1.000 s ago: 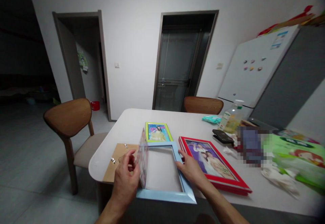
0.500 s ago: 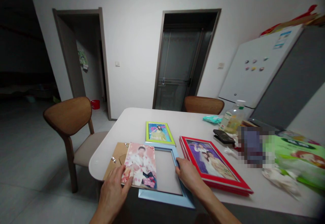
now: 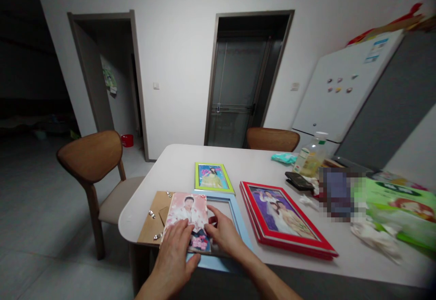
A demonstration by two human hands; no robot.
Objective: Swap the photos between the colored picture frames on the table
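A pink photo (image 3: 180, 207) lies over a brown backing board (image 3: 150, 227) with metal clips and over the left side of a light blue frame (image 3: 240, 227). My left hand (image 3: 175, 254) rests on the lower left of the photo, palm down with its fingers spread. At the photo's right edge is my right hand (image 3: 221, 232), its thumb and fingers bent round the edge. Behind the blue frame lies a yellow-green framed picture (image 3: 213, 177). Red frames (image 3: 286, 220) are stacked to the right, the top one holding a photo of people.
On the table (image 3: 170, 159), the right side holds a black phone-like object (image 3: 299, 181), a bottle (image 3: 309, 157), a teal packet (image 3: 284, 158), crumpled tissue (image 3: 374, 241) and a green package (image 3: 402, 204). Wooden chairs stand at the left (image 3: 91, 154) and far side (image 3: 272, 140).
My right hand has moved left from the blue frame's right side to the photo's right edge. My left hand has shifted right and further onto the photo.
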